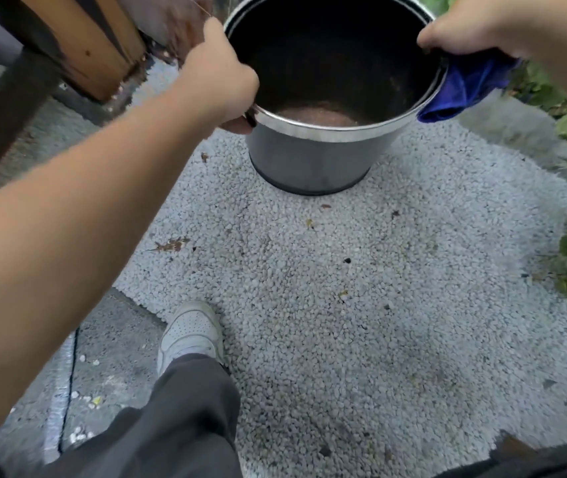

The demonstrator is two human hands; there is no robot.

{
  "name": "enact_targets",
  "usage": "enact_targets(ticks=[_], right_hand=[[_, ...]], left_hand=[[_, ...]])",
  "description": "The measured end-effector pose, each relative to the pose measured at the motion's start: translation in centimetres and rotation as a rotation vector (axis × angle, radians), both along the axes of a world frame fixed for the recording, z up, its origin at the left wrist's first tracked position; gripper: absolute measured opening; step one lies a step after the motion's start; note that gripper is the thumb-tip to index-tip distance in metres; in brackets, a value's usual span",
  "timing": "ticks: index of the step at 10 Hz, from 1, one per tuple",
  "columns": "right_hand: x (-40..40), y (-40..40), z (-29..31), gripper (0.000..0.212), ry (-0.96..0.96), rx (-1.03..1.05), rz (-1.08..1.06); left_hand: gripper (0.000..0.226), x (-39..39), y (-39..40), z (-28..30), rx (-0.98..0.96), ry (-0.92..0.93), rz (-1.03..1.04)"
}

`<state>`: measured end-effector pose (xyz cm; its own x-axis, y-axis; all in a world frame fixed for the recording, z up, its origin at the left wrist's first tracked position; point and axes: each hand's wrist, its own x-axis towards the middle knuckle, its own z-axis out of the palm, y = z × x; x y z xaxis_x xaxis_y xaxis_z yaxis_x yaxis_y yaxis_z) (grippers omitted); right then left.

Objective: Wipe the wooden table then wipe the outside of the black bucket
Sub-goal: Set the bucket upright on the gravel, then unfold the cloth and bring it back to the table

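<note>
item: black bucket (pixel 313 160), upright on the pebble ground (pixel 326 288), far centre. left hand (pixel 221 81) grasps the rim at its left. right hand (pixel 461 32) clutches a blue cloth (pixel 465 88) against the right outer wall. wooden worktop (pixel 85 46) far left. method, judged: steady the rim, sweep the cloth down and round the wall, turning the bucket to reach the far side.

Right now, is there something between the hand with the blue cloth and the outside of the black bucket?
Nothing visible. The right hand holds the blue cloth directly against the black bucket at its right rim, while the left hand grips the opposite rim.
</note>
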<state>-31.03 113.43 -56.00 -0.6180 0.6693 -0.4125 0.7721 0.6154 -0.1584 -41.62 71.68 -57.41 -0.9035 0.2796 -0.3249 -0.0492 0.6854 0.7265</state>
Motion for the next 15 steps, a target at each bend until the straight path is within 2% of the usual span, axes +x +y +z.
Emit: enact_targets(ticks=[1, 2, 3, 4, 5, 6, 7, 8, 9, 10, 11, 12, 13, 14, 15], right_hand=[[-2.5, -9.6, -0.2, 0.049, 0.027, 0.086, 0.122], [-2.0, -14.4, 0.4, 0.055, 0.040, 0.136, 0.165], [-2.2, -14.1, -0.2, 0.059, 0.049, 0.149, 0.193], [-1.1, -13.3, 0.0, 0.066, 0.089, 0.009, 0.126], [1.7, -12.2, 1.2, 0.066, 0.236, -0.303, -0.063], [5.7, -12.5, 3.1, 0.044, 0.372, -0.599, -0.098], [9.2, -15.5, 5.1, 0.022, 0.568, -0.954, -0.100], [10.7, -20.2, 6.0, 0.046, 0.748, -1.227, -0.162], [11.0, -23.7, 5.1, 0.069, 0.745, -1.356, -0.120], [11.2, -25.1, 4.2, 0.077, 0.698, -1.313, -0.068], [11.6, -24.8, 3.6, 0.082, 0.689, -1.202, -0.058], [12.0, -24.5, 3.2, 0.084, 0.624, -1.058, 0.003], [12.3, -25.0, 3.0, 0.064, 0.540, -1.339, -0.015], [12.4, -25.5, 2.6, 0.032, 0.538, -1.201, 0.036], [12.3, -25.4, 2.9, 0.027, 0.561, -0.912, 0.169]], left_hand=[[0.061, 0.1, 0.0, -1.1, -0.067, 0.078, -0.061], [0.066, 0.5, -0.2, -1.4, -0.092, 0.138, -0.078], [0.073, 0.6, -0.7, -2.0, -0.086, 0.162, -0.092], [0.096, 0.6, -1.4, -2.4, -0.024, 0.098, -0.089], [0.102, 1.9, -2.2, -1.6, 0.173, 0.153, -0.042], [0.093, 4.8, -2.4, 1.0, 0.284, 0.414, -0.071], [0.072, 8.6, -1.2, 3.5, 0.436, 0.445, -0.250], [0.048, 12.2, 0.5, 4.5, 0.545, -0.082, -0.294], [0.046, 12.9, 0.7, 4.0, 0.603, -0.430, -0.269], [0.069, 12.1, -0.3, 3.5, 0.633, -0.386, -0.311], [0.056, 11.5, -0.8, 3.0, 0.648, -0.291, -0.379], [0.018, 11.3, -1.1, 2.9, 0.670, -0.303, -0.269], [0.017, 11.0, -1.4, 3.0, 0.661, -0.292, -0.232], [0.023, 10.4, -1.7, 4.0, 0.627, -0.222, -0.271], [0.024, 10.4, -1.8, 5.3, 0.629, -0.156, -0.384]])
